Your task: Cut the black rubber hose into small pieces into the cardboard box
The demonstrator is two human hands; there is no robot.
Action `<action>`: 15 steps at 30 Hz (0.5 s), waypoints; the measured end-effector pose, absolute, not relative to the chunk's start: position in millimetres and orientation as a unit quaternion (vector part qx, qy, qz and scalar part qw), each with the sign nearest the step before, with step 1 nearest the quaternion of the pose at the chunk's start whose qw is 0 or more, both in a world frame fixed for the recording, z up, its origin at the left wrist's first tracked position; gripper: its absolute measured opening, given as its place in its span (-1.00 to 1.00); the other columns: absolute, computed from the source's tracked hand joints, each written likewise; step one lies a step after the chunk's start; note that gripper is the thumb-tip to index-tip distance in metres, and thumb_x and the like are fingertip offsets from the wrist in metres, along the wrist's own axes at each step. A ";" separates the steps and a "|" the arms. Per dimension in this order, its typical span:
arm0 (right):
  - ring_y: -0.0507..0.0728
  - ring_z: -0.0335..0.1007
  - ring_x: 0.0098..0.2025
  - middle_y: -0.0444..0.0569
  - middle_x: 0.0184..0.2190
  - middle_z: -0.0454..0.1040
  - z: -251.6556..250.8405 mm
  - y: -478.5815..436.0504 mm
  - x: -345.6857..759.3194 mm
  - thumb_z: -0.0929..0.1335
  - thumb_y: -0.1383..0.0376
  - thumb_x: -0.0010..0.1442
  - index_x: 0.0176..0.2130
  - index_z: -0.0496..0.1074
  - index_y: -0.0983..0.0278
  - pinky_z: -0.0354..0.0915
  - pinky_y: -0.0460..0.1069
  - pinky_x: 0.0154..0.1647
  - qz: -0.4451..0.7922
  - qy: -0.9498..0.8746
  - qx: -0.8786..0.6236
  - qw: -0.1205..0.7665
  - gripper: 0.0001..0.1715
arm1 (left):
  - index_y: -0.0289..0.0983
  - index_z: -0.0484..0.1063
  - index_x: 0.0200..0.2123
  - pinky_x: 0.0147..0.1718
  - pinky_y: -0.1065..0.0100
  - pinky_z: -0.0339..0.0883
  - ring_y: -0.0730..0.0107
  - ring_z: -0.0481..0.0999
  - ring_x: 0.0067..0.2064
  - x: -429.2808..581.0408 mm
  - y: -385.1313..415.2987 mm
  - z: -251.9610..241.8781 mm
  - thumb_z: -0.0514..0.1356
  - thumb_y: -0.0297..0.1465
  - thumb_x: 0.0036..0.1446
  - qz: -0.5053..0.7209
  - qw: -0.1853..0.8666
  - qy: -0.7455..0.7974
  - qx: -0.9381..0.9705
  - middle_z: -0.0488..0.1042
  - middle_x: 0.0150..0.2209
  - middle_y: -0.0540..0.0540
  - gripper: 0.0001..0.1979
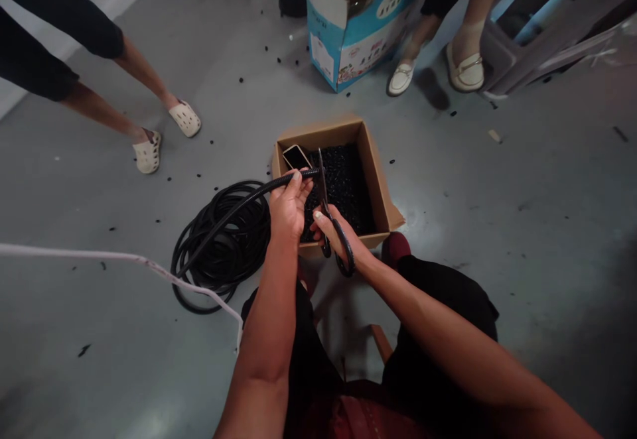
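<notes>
Above an open cardboard box (377, 180), my left hand (291, 201) grips a black corrugated tube (249, 199) close to its end. My right hand (334, 230) is closed around a pair of scissors (343, 248), with the blades pointing away from me at the tube's tip. Whether the blades touch the tube I cannot tell. Many small black pieces (346, 160) fill the box under my hands. A phone-like rectangle (297, 156) with a dark face and pale rim lies in its far left corner. The tube runs left to a loose coil (219, 240) on the floor.
A tall blue and white carton (348, 48) stands beyond the box. One person's legs in pale clogs (185, 119) are at the left, another's in white loafers (466, 71) near a grey plastic stool (527, 48). A white cord (149, 263) crosses at left. Black bits dot the floor.
</notes>
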State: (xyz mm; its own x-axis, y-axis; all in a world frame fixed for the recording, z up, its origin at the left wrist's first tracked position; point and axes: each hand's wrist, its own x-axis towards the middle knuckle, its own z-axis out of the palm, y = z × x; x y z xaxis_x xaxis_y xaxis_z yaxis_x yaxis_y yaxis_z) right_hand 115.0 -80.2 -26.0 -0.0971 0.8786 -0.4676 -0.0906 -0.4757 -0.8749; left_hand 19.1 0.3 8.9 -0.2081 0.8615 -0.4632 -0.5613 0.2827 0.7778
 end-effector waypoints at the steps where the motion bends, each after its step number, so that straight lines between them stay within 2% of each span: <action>1: 0.06 0.43 -0.35 -0.16 -0.37 0.46 -26.1 -80.3 115.3 0.32 -0.16 0.26 -0.06 0.31 0.15 0.36 -0.06 -0.36 0.651 -0.354 -0.559 0.372 -0.49 | -0.27 0.54 -0.30 0.03 0.29 0.50 0.39 0.69 -0.17 19.1 0.3 8.7 0.44 -0.47 0.12 0.580 0.611 0.519 0.146 0.67 -0.23 -0.08 -0.87; 5: 0.05 0.43 -0.36 -0.16 -0.37 0.46 -24.8 -78.2 117.1 0.32 -0.16 0.26 -0.07 0.31 0.16 0.36 -0.06 -0.36 0.648 -0.357 -0.562 0.370 -0.50 | -0.28 0.53 -0.30 0.07 0.28 0.49 0.35 0.69 -0.11 20.2 0.0 9.3 0.44 -0.48 0.11 0.572 0.612 0.527 0.144 0.68 -0.24 -0.09 -0.85; 10: 0.05 0.41 -0.38 -0.15 -0.35 0.45 -19.8 -72.7 121.7 0.32 -0.12 0.27 -0.10 0.30 0.17 0.36 -0.04 -0.35 0.643 -0.363 -0.568 0.364 -0.54 | -0.29 0.51 -0.32 0.04 0.30 0.49 0.44 0.68 -0.23 23.8 -1.4 12.1 0.38 -0.55 0.16 0.569 0.624 0.519 0.136 0.67 -0.28 -0.06 -0.89; 15: 0.05 0.28 -0.45 -0.18 -0.44 0.36 -14.0 -72.0 128.5 0.28 -0.16 0.28 -0.16 0.30 0.18 0.27 -0.03 -0.41 0.625 -0.388 -0.580 0.351 -0.52 | -0.28 0.52 -0.32 0.04 0.31 0.48 0.42 0.68 -0.20 21.6 -0.9 9.6 0.43 -0.51 0.11 0.555 0.630 0.525 0.140 0.67 -0.26 -0.07 -0.86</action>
State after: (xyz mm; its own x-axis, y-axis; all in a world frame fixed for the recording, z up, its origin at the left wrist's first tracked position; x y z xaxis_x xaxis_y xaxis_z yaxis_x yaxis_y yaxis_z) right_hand 128.5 -72.0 -14.0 -0.0818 0.8882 -0.4521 0.0125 -0.4527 -0.8916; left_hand 21.6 -0.9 9.6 -0.1674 0.8458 -0.5066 -0.5515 0.3456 0.7592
